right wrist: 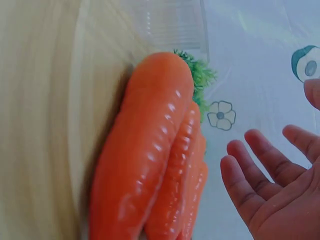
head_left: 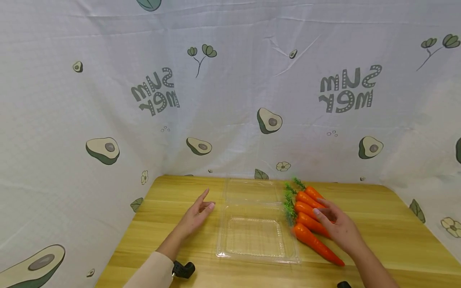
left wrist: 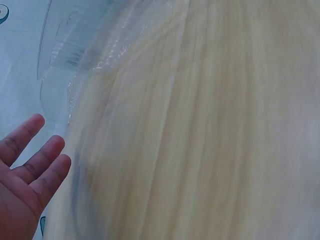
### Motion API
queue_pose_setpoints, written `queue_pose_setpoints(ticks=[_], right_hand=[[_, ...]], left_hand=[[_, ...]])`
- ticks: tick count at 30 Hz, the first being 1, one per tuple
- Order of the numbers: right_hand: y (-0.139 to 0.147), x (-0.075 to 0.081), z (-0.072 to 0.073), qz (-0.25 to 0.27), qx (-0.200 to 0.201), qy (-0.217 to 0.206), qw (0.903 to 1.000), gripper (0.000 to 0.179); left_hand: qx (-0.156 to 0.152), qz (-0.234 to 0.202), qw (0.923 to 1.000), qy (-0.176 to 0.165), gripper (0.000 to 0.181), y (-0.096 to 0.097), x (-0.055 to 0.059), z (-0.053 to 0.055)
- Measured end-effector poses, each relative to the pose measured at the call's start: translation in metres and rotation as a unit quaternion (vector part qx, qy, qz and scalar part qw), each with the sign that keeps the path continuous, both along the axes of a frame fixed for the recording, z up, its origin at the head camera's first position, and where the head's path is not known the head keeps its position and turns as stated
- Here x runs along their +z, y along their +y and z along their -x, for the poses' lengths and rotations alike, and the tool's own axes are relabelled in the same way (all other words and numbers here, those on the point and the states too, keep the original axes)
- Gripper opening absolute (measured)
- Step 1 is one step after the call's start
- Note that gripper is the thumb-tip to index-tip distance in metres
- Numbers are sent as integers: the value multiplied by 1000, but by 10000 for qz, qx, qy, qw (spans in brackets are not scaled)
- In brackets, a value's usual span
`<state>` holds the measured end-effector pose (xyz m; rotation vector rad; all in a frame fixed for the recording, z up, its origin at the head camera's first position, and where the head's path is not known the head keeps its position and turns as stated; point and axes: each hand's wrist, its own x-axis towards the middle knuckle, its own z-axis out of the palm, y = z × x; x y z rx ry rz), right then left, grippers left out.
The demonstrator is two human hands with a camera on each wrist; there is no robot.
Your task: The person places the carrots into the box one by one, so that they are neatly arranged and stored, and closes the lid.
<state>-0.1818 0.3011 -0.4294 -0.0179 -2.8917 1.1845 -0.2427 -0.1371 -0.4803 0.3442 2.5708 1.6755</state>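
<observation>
Several orange carrots [head_left: 317, 244] with green leafy tops [head_left: 289, 204] lie side by side on the right of the table. Over them hovers my right hand [head_left: 336, 226], fingers spread and nothing in it; the right wrist view shows the hand [right wrist: 280, 185] apart from the carrots [right wrist: 145, 145]. A clear plastic clamshell box [head_left: 257, 236] lies opened flat in the middle, its lid [head_left: 252, 191] toward the back. Left of the box, my left hand [head_left: 194, 218] is held above the table with relaxed fingers and holds nothing. In the left wrist view, part of the clear box [left wrist: 120, 45] shows beyond that hand [left wrist: 30, 175].
The wooden table [head_left: 173, 224] ends at a white cloth backdrop [head_left: 230, 88] printed with avocados and flowers, which also runs along the left and right sides. A black device [head_left: 183, 270] sits at the left wrist, and another [head_left: 343, 284] shows at the bottom right.
</observation>
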Motion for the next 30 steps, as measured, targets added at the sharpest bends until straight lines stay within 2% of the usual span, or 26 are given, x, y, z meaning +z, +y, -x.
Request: queue_pose_setpoints(ticks=[6, 11, 15, 22, 27, 30], right_hand=[[-5, -8, -7, 242, 95, -284, 9993, 67], [-9, -15, -12, 353, 52, -505, 9981, 64], [-11, -21, -16, 243, -48, -573, 9980, 62], [-12, -34, -20, 297, -72, -655, 9974, 57], [-11, -41, -19, 128, -41, -572, 9983, 56], [-11, -43, -18, -8, -27, -603, 9982, 58]], left_hand=[[-183, -852, 9956, -352, 67, 9, -5, -3], [-311, -1168, 9912, -547, 67, 18, -9, -4], [-353, -1400, 9876, -609, 66, 25, -13, -5], [-342, -1701, 9834, -533, 65, 35, -21, -6], [-339, -2150, 9739, -636, 66, 43, -26, -8], [-352, -2572, 9629, -743, 66, 47, -29, -8]])
